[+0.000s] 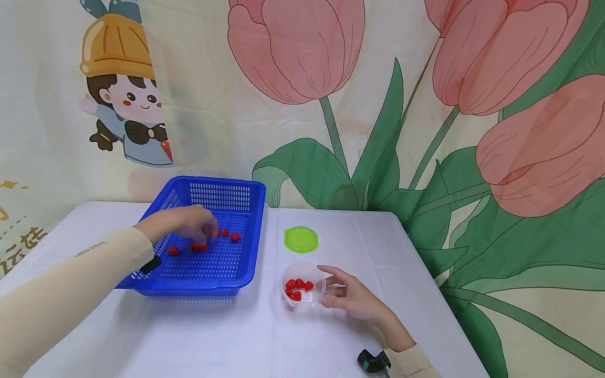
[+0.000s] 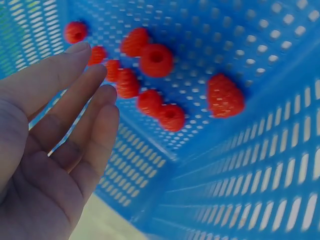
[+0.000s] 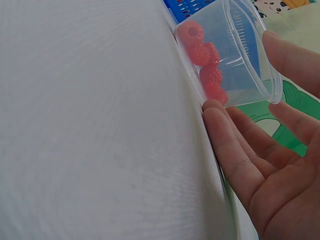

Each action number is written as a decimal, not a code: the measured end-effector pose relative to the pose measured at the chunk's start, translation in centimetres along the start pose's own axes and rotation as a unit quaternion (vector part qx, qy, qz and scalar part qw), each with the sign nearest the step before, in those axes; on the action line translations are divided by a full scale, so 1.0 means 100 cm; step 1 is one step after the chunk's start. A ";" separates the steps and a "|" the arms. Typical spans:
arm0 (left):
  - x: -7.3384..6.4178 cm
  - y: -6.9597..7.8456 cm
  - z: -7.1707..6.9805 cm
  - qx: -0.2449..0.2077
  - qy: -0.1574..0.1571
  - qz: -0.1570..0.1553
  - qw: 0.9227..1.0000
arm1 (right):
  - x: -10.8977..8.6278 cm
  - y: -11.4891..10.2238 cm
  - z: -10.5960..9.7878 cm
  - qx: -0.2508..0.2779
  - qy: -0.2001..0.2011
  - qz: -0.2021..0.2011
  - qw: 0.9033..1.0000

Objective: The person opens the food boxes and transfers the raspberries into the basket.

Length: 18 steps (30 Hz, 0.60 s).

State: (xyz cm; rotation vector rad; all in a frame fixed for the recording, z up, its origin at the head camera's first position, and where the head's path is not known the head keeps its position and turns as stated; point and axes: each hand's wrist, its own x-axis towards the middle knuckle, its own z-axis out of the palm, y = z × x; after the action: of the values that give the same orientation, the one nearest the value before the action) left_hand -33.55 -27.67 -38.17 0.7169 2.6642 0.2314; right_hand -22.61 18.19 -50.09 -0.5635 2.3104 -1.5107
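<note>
My left hand (image 1: 195,223) is inside the blue plastic basket (image 1: 257,239), low over several red raspberries (image 2: 225,96). In the left wrist view its fingers (image 2: 102,117) are loosely bent, and nothing shows between them and the thumb. At the right, my right hand (image 1: 352,297) holds the side of a clear plastic cup (image 3: 245,82), thumb and fingers spread around its wall and rim. Several raspberries (image 3: 211,76) lie at the bottom of the cup, which stands upright on the table.
A bright green lid (image 1: 301,240) lies flat behind the cup. The table (image 1: 227,336) has a white cover, and a printed curtain (image 1: 203,105) with tulips and a cartoon figure hangs at its back edge. The basket has raised, perforated walls.
</note>
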 end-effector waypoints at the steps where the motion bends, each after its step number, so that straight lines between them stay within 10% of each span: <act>1: -0.001 0.002 -0.002 0.001 0.006 0.006 1.000 | 0.000 0.000 0.000 -0.001 0.001 0.000 1.000; 18: -0.026 0.070 -0.014 -0.006 0.112 0.107 0.988 | -0.001 -0.001 0.001 0.002 -0.002 0.002 1.000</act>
State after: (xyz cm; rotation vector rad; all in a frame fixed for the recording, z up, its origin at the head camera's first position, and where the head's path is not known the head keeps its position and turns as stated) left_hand -28.84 -23.06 -34.33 1.0285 2.7901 0.4072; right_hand -22.50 18.12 -50.01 -0.5604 2.3032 -1.5116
